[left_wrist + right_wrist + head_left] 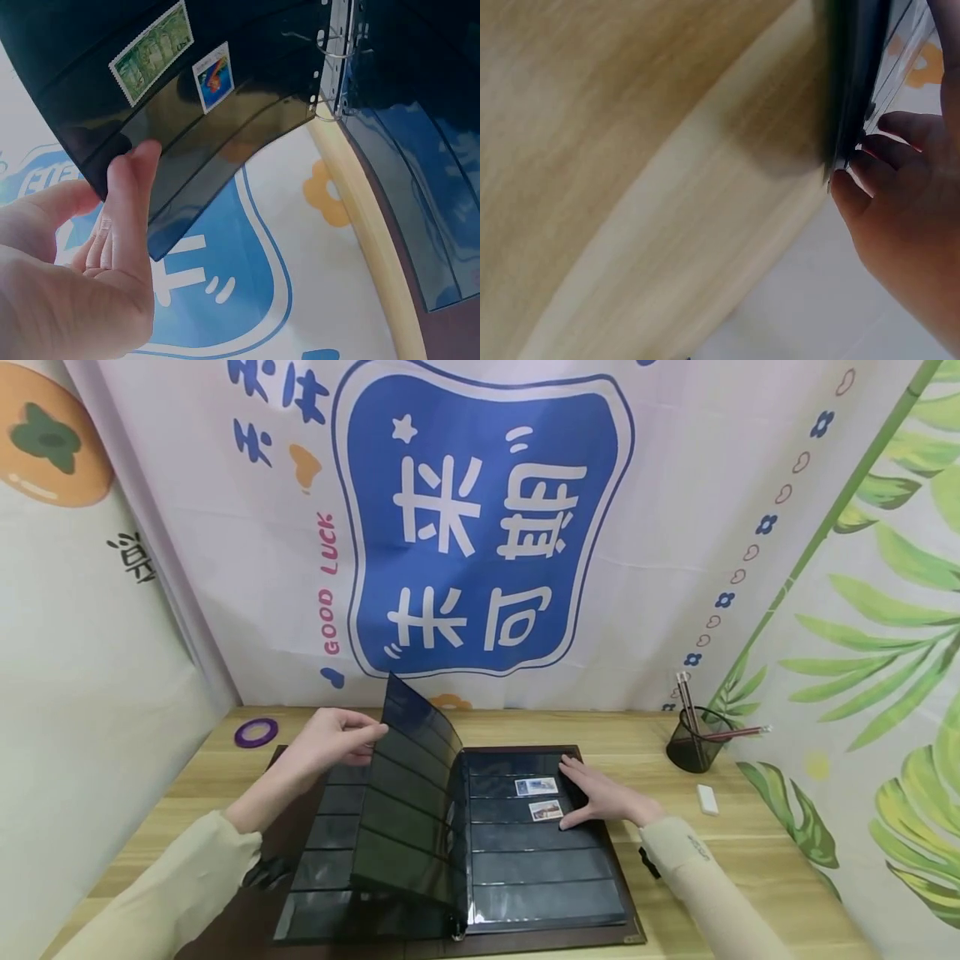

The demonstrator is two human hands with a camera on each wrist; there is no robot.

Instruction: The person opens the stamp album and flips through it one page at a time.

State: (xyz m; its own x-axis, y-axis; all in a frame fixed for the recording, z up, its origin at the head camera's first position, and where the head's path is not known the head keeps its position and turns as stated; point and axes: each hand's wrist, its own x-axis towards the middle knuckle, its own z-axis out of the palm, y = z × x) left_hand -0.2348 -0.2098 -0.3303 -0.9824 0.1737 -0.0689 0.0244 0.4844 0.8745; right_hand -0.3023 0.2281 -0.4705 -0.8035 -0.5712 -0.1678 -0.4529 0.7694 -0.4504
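We see a glossy black plastic page [408,802] running lengthwise 12 to 6 o'clock, raised over a brown ring album [240,928] on the pale wooden tabletop [757,843]; one face bears two paper stamps [154,52]. The left hand [333,740] pinches its edge toward 11 o'clock; the right hand [594,793], digits apart, touches the album at 2 o'clock.

Bright, diffuse light fills the head view; the glossy black plastic-paged album [551,903] catches pale glare along its nearest strips. Beside the album, the right wrist view shows the pale wooden tabletop [630,142] blurred, softly shadowed. The left wrist view renders the album's pages mostly dark.
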